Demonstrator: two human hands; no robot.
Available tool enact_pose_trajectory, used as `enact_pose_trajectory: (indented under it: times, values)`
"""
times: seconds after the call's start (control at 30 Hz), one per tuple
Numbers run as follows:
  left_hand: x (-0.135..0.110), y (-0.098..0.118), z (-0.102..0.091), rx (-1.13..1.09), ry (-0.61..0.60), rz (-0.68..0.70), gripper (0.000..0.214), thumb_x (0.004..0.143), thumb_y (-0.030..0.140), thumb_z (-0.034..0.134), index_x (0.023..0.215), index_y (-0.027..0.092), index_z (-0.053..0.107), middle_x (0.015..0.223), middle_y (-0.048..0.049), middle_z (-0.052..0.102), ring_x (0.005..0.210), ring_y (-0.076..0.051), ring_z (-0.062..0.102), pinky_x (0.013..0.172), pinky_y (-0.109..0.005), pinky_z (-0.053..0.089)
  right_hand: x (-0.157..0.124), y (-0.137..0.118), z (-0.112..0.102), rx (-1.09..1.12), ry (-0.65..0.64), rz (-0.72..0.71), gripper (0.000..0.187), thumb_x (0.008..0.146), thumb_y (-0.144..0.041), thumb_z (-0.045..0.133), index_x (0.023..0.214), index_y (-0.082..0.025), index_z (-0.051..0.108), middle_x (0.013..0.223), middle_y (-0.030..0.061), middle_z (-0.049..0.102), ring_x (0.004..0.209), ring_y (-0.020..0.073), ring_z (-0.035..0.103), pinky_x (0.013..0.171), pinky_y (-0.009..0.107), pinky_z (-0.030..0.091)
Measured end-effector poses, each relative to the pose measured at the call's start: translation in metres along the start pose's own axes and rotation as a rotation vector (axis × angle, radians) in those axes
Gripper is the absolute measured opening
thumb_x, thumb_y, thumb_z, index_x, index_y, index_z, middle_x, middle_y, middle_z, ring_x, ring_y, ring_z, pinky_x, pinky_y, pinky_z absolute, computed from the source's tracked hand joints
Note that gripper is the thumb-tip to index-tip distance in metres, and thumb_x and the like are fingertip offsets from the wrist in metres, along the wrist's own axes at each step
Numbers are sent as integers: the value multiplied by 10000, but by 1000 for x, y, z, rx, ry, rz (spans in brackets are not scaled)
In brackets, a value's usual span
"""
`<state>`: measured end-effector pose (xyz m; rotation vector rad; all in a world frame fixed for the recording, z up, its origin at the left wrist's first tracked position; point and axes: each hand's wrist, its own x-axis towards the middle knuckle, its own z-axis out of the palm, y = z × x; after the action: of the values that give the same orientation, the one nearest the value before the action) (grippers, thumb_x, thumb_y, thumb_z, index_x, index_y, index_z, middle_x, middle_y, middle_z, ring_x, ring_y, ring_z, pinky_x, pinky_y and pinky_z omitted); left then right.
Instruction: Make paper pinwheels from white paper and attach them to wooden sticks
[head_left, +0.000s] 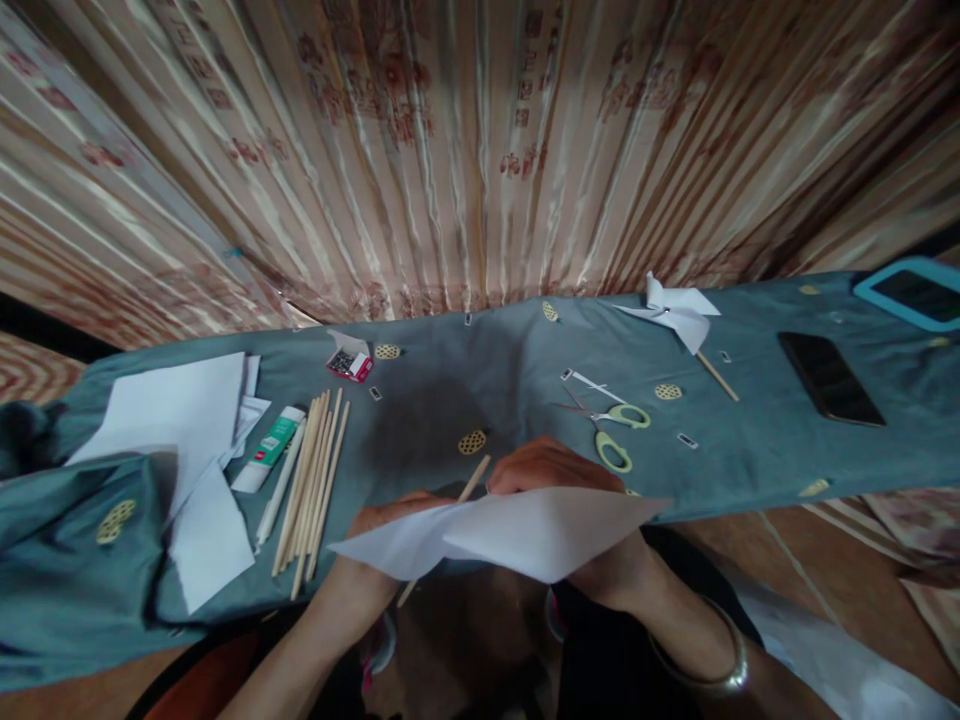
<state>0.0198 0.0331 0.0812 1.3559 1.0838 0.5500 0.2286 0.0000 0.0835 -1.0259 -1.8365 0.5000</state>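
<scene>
A folded white paper pinwheel (pixel 517 530) is held over the table's front edge, with a thin wooden stick (pixel 474 478) passing behind it at a slant. My left hand (pixel 394 512) is closed at the stick behind the left blade; the paper covers most of its fingers. On the other side, my right hand (pixel 555 466) has its fingers curled round the paper near the stick's upper end. Whether a pin joins paper and stick cannot be seen. Green-handled scissors (pixel 615 425) lie open just beyond my right hand.
Left on the cloth-covered table (pixel 450 370) are wooden sticks (pixel 311 480), a white pen (pixel 281 480), a glue tube (pixel 270 448), paper sheets (pixel 180 400) and an open box of pins (pixel 349 360). To the right lie another pinwheel (pixel 675 312), a phone (pixel 831 378) and a blue-framed tablet (pixel 911 293).
</scene>
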Motion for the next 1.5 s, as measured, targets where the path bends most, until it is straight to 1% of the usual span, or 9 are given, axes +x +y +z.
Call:
enact_pose_trajectory:
  times: [0.27, 0.4, 0.53, 0.63, 0.77, 0.9, 1.03, 1.2, 1.5]
  values:
    - [-6, -8, 5, -228, -13, -92, 156, 614, 397, 757, 652, 248, 783, 643, -35, 661, 577, -157, 565, 526, -244, 437, -1, -4, -3, 107, -13, 74, 43, 861, -235, 644, 896, -246, 624, 836, 6, 705, 786, 161, 662, 723, 295, 513]
    - [-11, -18, 8, -419, -23, -268, 348, 518, 496, 844, 728, 222, 801, 627, -37, 675, 500, -129, 530, 471, -234, 421, -1, -6, -4, 134, -19, 83, 34, 891, -264, 607, 890, -241, 632, 815, 8, 708, 776, 161, 665, 729, 309, 514]
    - [-19, -9, 14, -520, -52, -370, 514, 453, 608, 849, 730, 179, 794, 568, -57, 672, 469, -143, 546, 445, -245, 434, 0, -7, -4, 145, 1, 82, 86, 897, -297, 602, 852, -231, 635, 777, 2, 697, 752, 163, 660, 689, 310, 515]
    - [-21, 3, 18, -568, -56, -357, 469, 499, 606, 838, 720, 196, 788, 564, -32, 665, 487, -136, 569, 469, -229, 453, -1, -6, -3, 139, 6, 69, 103, 886, -317, 624, 847, -222, 632, 773, -4, 694, 740, 157, 657, 679, 302, 514]
    - [-21, 9, 24, -575, -60, -315, 433, 451, 585, 868, 536, 186, 723, 474, 13, 588, 426, -76, 490, 444, -184, 406, -1, -7, -3, 129, 30, 59, 96, 901, -305, 602, 858, -226, 634, 779, -2, 697, 743, 156, 662, 680, 298, 518]
    - [-23, -7, 25, -523, -19, -380, 520, 459, 601, 866, 729, 171, 754, 599, -26, 665, 503, -148, 576, 503, -267, 495, 2, -9, -4, 126, 43, 39, 143, 916, -316, 577, 840, -209, 635, 766, 1, 700, 735, 145, 663, 684, 280, 514]
    - [-22, -25, 22, -406, 107, -268, 551, 517, 586, 846, 859, 161, 766, 781, -88, 731, 783, -262, 670, 707, -339, 543, 2, -9, -5, 99, 32, 36, 75, 890, -265, 618, 850, -205, 639, 776, -2, 704, 744, 141, 668, 685, 268, 517]
    - [-15, -25, 17, -318, -6, -123, 498, 561, 652, 784, 571, 162, 697, 617, -56, 628, 587, -167, 542, 548, -276, 463, 2, -11, -5, 105, 49, 49, 109, 901, -286, 605, 839, -204, 643, 777, 5, 708, 744, 148, 678, 699, 282, 525]
    - [-15, -26, 17, -361, 1, -60, 378, 581, 532, 828, 569, 176, 698, 603, -39, 600, 624, -167, 531, 587, -270, 452, 6, -13, -6, 67, 67, 28, 97, 891, -283, 618, 818, -221, 630, 749, -14, 712, 706, 124, 685, 688, 242, 531]
